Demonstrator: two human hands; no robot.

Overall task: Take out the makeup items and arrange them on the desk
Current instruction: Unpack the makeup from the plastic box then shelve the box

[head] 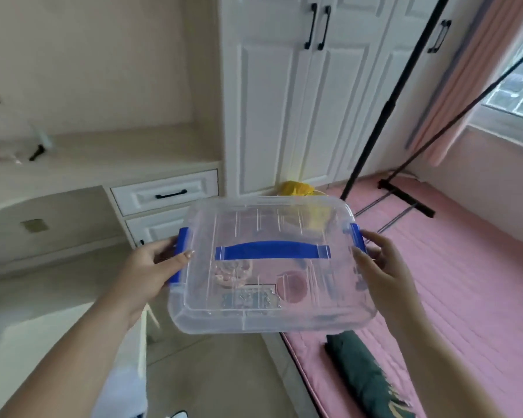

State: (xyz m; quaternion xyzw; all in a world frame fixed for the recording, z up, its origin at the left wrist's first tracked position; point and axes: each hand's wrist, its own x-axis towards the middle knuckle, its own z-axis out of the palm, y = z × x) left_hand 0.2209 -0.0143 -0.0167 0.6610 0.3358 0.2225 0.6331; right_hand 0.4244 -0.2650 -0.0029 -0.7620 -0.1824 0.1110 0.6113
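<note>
Left grip (160, 260) and right grip (378, 263) clasp the lidded clear plastic box with blue latches (269, 267), held right of the beige desk (103, 164); carrying step, next set down, unlatch.

Cream desk (109, 158) bears a black item (37, 152); pink mat (465, 282) carries a green cloth (363, 375)

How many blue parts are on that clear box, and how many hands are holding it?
Blue side latches: 2, one on the left side and one on the right side of the clear box
Blue carry handle on the lid: 1
Hands holding the box: 2, left hand and right hand
Total: 3 blue parts, 2 hands
</note>
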